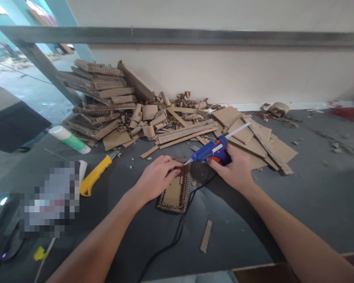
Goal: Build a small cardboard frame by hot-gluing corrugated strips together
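A blue hot glue gun (211,151) is gripped in my right hand (234,165), with a pale glue stick poking out of its back end. Its nozzle points left, at the upper right rim of a small rectangular cardboard tray (174,192) with corrugated edges. My left hand (157,177) is closed over the tray's far left side, its fingertips together near the nozzle. Part of the rim is hidden under that hand. From the gun a black cord (179,232) runs down past the tray.
Stacked corrugated cardboard pieces (106,94) rise at the back left, beside scraps and strips (188,131). Flat cardboard sheets (247,137) lie behind the gun. On the left are a yellow cutter (97,175) and a white-green tube (69,139). A short corrugated strip (206,236) lies in front.
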The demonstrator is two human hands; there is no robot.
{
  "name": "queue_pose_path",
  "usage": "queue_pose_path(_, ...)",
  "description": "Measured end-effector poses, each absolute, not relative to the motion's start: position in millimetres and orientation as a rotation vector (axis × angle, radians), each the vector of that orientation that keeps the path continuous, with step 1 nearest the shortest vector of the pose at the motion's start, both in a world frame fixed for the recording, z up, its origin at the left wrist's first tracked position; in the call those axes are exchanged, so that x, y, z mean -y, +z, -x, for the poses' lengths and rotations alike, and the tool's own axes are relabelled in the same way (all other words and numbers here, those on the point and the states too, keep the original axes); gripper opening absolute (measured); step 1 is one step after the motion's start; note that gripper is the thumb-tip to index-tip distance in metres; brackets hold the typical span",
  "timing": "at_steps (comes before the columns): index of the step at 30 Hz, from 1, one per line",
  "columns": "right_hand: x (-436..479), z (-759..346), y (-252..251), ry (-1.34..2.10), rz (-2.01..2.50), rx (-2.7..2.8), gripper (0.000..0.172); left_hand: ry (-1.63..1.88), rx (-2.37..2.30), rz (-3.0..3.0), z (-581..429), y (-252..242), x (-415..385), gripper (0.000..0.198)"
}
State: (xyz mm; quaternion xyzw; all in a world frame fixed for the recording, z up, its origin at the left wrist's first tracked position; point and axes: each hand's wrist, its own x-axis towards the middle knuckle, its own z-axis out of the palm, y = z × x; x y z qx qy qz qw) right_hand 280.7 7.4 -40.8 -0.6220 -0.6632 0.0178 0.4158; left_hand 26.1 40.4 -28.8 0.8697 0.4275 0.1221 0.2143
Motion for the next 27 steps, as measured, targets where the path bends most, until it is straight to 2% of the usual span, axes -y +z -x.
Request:
queue_pose_path(8, -7, -281, -42, 0.019, 1.539, 1.641, 0.034, 0.613, -1.455, -2.314, -17, -29, -46, 0.028)
queue_pose_path(13, -6, -281, -40, 0.033, 1.523, 1.615, 0.034, 0.373, -1.272, -2.331, -11, -24, -47, 0.044)
queue_pose_path(17, -5, -283, -41, 0.083, 1.525, 1.516, 0.025, 0.322, -1.299, -2.340, -13, -25, -46, 0.043)
queue_pose_path(21, -4, -286, -45, 0.271, 1.433, 1.359, 0.022, 0.283, -1.397, -2.377, -15, -27, -45, 0.041)
queue_pose_path(27, -6, -285, -44, 0.683, 1.124, 1.076, 0.032, 0.287, -1.722, -2.415, -20, -23, -43, 0.046)
